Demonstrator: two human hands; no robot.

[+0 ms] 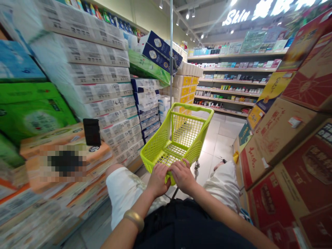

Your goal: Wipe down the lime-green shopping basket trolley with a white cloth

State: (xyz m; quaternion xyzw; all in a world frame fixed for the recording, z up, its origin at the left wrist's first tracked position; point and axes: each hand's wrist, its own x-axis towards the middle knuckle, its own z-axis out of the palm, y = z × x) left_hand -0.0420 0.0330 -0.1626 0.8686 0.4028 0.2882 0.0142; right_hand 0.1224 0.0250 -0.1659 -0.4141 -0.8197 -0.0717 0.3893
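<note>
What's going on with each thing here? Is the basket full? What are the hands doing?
Basket: upright, empty, mesh floor showing.
Left hand: closed on the basket's near rim.
Right hand: resting on the same rim, beside the left hand.
Bangle: on the left wrist.
Packs: stacked high on the left.
Cartons: stacked on the right, closed.
Shelves: stocked.

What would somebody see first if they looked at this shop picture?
The bright lime-green shopping cart in the middle of the aisle, with the left hand and right hand side by side on its near edge. Tall stacks of tissue packs rise on the left, and red and brown cartons crowd the right.
</note>
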